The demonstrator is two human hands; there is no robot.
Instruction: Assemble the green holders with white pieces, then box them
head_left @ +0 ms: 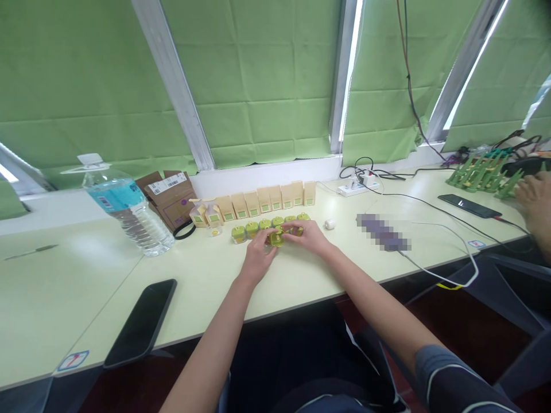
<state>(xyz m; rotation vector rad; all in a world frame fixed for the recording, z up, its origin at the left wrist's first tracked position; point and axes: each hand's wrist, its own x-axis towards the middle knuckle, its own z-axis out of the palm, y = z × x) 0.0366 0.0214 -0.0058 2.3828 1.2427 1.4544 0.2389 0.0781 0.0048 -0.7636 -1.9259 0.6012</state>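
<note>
Both my hands reach to the middle of the pale table [301,275]. My left hand [257,255] and my right hand [309,235] meet with fingers closed round a small yellow-green bottle [276,238]. Just behind them runs a row of several similar little bottles [252,228] with green caps. Further back stands a row of several small beige boxes [264,201] with green labels. Two of those boxes at the left end, [205,215], stand open.
A large water bottle [127,209] and a brown cardboard box [169,195] stand at the left. A black phone [142,321] lies near the front edge. A power strip [359,184], cables, another phone [469,205], green plastic racks [482,172] and another person's hand [536,201] are at the right.
</note>
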